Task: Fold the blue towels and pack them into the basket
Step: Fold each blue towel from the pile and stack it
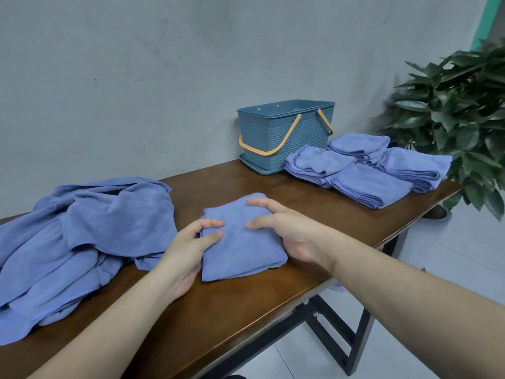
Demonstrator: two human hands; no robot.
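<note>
A folded blue towel [240,244] lies in the middle of the brown table [246,305]. My left hand [185,253] grips its left edge, thumb on top and fingers curled around the side. My right hand [284,228] holds the right side, thumb and fingers spread over the top and edge. A heap of unfolded blue towels [79,236] lies on the left. Several folded blue towels [369,168] sit at the far right. The blue basket [284,135] with orange handles stands at the back by the wall; its inside is hidden from here.
A leafy potted plant [459,113] stands beyond the table's right end. The grey wall runs right behind the basket. The table's front edge drops to a white tiled floor [451,272], with a black metal frame underneath.
</note>
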